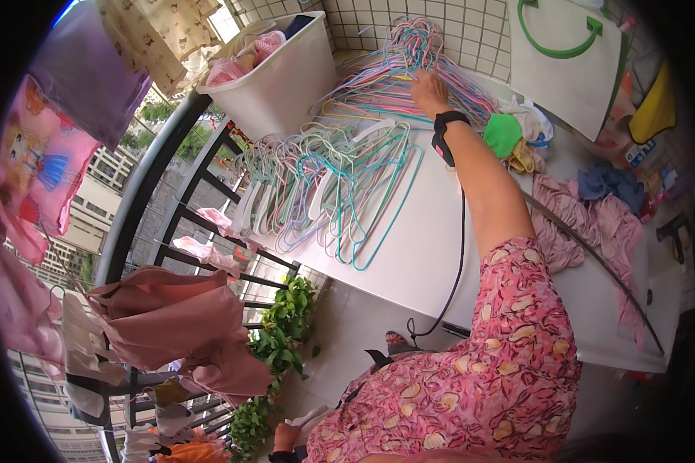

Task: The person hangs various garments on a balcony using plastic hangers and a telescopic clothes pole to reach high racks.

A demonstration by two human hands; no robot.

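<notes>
My right hand (430,91) reaches to the hooks of a heap of thin coloured clothes hangers (370,95) lying by the tiled wall. Its fingers are curled among the wires; whether they grip a hanger is hidden. A black band with a dark cord hanging from it circles the wrist. At the lower edge, my left hand (288,436) is closed on a white cloth (310,421), partly cut off by my floral clothing. Between the hands, a row of pastel hangers (324,185), some with broad pale shoulders, rests on the white tabletop (417,231).
A white plastic bin (278,87) holding pink mesh items stands behind the hanger row. Crumpled pink cloth (567,220) and a green cloth (503,136) lie rightward, near a white bag (567,69) with green handles. Laundry, including a dusty-pink garment (179,318), hangs beside the black railing (145,191).
</notes>
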